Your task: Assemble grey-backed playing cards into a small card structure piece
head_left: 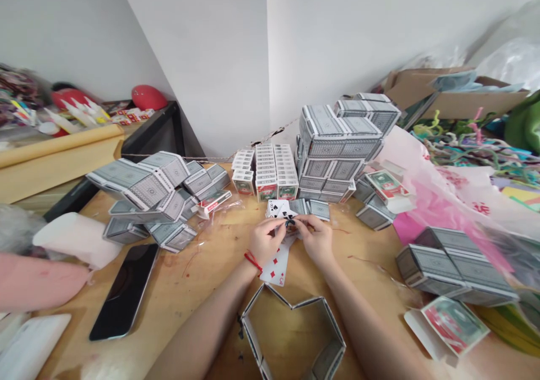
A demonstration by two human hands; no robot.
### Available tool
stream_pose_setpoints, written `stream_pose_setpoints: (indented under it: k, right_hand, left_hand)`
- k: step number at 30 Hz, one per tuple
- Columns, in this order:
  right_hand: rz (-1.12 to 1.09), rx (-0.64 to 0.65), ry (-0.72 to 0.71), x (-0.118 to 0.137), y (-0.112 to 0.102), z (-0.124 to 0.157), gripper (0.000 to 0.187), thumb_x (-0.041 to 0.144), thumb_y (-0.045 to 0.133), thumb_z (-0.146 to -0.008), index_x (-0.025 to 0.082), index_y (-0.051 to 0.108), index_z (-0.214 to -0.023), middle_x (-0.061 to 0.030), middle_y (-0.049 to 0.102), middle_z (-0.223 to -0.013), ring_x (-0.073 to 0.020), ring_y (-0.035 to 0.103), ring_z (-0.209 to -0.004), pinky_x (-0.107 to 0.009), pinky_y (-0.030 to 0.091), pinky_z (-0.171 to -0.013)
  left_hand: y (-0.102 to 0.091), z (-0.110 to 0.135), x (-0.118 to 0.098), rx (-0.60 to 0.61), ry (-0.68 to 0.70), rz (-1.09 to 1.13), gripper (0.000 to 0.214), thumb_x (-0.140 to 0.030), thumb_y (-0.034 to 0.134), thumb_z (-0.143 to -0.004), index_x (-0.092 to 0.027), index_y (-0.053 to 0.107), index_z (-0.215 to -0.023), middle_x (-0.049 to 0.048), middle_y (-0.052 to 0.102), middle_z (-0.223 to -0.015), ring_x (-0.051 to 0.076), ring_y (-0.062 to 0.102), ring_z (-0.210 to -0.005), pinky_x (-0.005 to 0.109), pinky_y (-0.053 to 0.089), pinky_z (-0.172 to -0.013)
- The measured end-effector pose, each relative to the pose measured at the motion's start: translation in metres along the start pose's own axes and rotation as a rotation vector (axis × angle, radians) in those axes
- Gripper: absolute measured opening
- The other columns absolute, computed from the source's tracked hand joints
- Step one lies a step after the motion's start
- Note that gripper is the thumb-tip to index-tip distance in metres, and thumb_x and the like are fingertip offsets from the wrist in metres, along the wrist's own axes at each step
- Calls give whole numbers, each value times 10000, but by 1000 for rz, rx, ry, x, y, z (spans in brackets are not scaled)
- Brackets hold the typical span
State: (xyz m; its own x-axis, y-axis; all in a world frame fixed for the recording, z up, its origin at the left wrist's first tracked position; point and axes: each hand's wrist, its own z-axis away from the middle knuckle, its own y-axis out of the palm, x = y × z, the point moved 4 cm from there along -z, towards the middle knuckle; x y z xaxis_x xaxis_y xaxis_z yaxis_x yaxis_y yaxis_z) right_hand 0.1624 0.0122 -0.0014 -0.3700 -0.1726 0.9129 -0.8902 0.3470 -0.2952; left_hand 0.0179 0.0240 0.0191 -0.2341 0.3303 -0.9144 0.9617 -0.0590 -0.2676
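Observation:
My left hand [266,240] and my right hand [316,240] meet at the middle of the table, fingertips pinched together on a small dark piece [289,222] too small to name. Under and around them lie loose playing cards: a diamond card [276,264] below my left hand, spade cards [275,208] face up behind the fingers, and grey-backed cards [319,210] face down. Between my forearms stands a heart-shaped frame [337,326] of joined grey-patterned cards, partly cut off by the lower edge. A red string bracelet circles my left wrist.
Grey card blocks are stacked at left [156,183] and right [341,143]. Upright card boxes [265,171] stand behind the hands. A black phone [125,290] lies left; an opened card box [453,326] lies right. Pink plastic [422,200] and pipe cleaners [472,149] cover the far right.

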Motion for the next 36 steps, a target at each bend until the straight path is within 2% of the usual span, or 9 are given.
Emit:
stream_pose_setpoints:
  k: [8, 14, 17, 22, 28, 36]
  right_hand:
    - [-121, 0, 133, -6, -3, -6, 169, 320, 574, -712, 178, 662, -686, -40, 676, -687, -178, 596, -655, -280, 457, -622]
    - [-205, -27, 259, -16, -3, -9, 223, 379, 641, -655, 162, 639, -705, -12, 618, -572, -142, 530, -508, -251, 411, -484]
    - [-283, -42, 317, -20, -4, -9, 287, 397, 695, -594, 155, 597, -714, -13, 609, -584, -136, 526, -499, -247, 405, -476]
    - [-331, -41, 323, -23, -4, -11, 292, 415, 676, -611, 155, 584, -707, -34, 619, -633, -158, 558, -582, -259, 425, -540]
    - [-409, -50, 302, -24, -2, -8, 205, 363, 635, -651, 167, 594, -692, 3, 575, -608, -128, 501, -565, -240, 392, -546]
    - [-505, -40, 343, -21, 1, -5, 173, 334, 643, -646, 172, 598, -683, 23, 542, -588, -106, 450, -533, -227, 348, -519]
  left_hand:
    - [4, 4, 1, -8, -72, 37, 201, -185, 561, -704, -233, 705, -836, 56, 689, -891, 186, 619, -812, 309, 464, -791]
    - [5, 2, 2, 32, -77, 29, 242, -143, 537, -694, -226, 700, -853, 47, 686, -899, 174, 617, -807, 298, 468, -787]
    - [5, 2, 3, 32, -54, 4, 247, -141, 525, -708, -223, 696, -865, 51, 684, -896, 170, 614, -798, 287, 468, -759]
    - [5, 2, 5, 32, -70, 11, 207, -193, 537, -735, -215, 694, -868, 61, 684, -872, 166, 612, -752, 278, 467, -715]
    - [5, 2, 13, 14, -108, 28, 196, -250, 541, -755, -192, 690, -867, 54, 683, -814, 139, 587, -642, 237, 446, -595]
    - [3, 1, 16, 23, -104, 59, 202, -266, 536, -769, -166, 677, -873, 53, 675, -825, 137, 593, -680, 228, 454, -606]
